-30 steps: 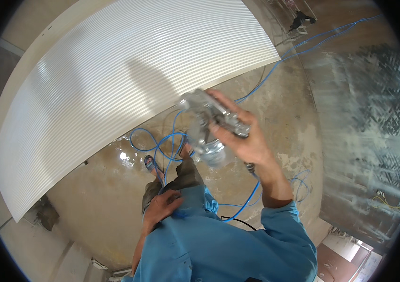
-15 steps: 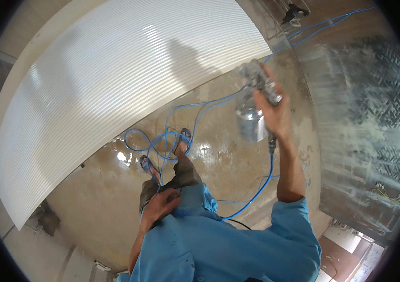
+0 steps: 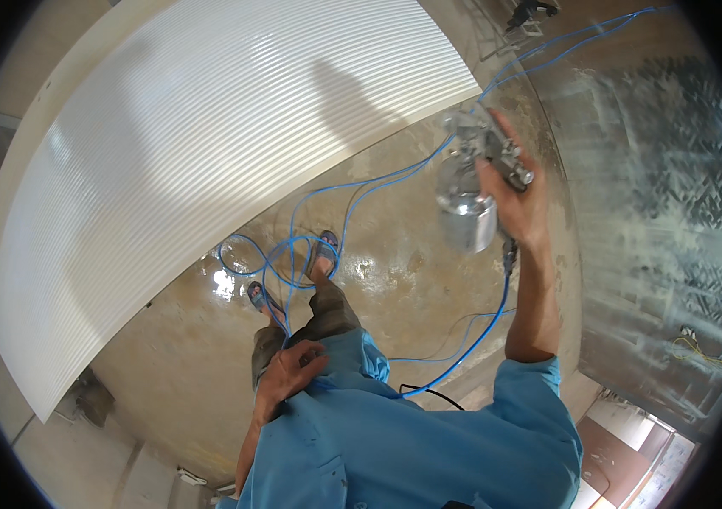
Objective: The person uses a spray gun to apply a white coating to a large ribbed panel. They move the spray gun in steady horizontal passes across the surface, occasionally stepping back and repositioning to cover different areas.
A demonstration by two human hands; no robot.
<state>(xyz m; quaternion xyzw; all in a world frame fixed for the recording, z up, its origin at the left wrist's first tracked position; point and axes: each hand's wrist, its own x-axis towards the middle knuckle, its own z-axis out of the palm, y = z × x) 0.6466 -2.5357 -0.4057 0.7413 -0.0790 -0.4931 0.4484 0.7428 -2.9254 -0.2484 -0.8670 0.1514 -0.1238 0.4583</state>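
Observation:
My right hand (image 3: 520, 199) is raised at the right, wrapped around the handle of a metal spray gun (image 3: 488, 140). A shiny silver cup (image 3: 469, 222) hangs below the gun, slightly blurred. From the handle's lower end runs a blue air hose (image 3: 497, 318), curving back toward my waist. At my waist my left hand (image 3: 289, 373) is closed, fingers curled, with the blue hose (image 3: 285, 327) from the floor running into it. Left of the gun and apart from it stands a large white panel with fine parallel ridges (image 3: 233, 110), a dark shadow on its surface.
Loops of blue hose (image 3: 301, 240) lie on the wet-looking floor (image 3: 412, 288) around my sandalled feet (image 3: 325, 248). More hose trails to the upper right. A grey wall with whitish streaks (image 3: 649, 212) rises at the right, with a yellow cord (image 3: 693, 349) near it.
My right hand and the spray gun have shifted a little to the right, away from the panel. My left hand stays at my waist.

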